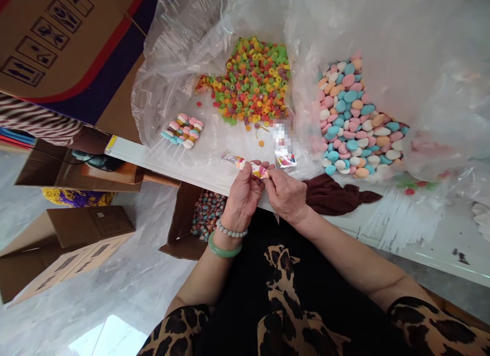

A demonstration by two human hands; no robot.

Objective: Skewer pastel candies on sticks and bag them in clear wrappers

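A small printed wrapper (259, 170), pink, white and yellow, is held between both hands at the table's front edge. My left hand (245, 192) has its fingers closed round the wrapper's left part, and its clear end sticks out to the left. At the wrapper's right end, my right hand (286, 193) pinches it. Just behind the right hand lies another printed wrapper (286, 158). Ring-shaped candies (254, 82) in green, yellow, orange and red are heaped behind the hands. To the left, several candy-threaded sticks (184, 130) lie side by side.
Pastel oval candies (354, 121) are piled at the right on plastic sheeting. A brown cloth (335, 194) and white sticks (401, 220) lie along the front edge. Below the table, an open carton (186, 233) holds wrapped candies. A large box (76, 49) stands at the upper left.
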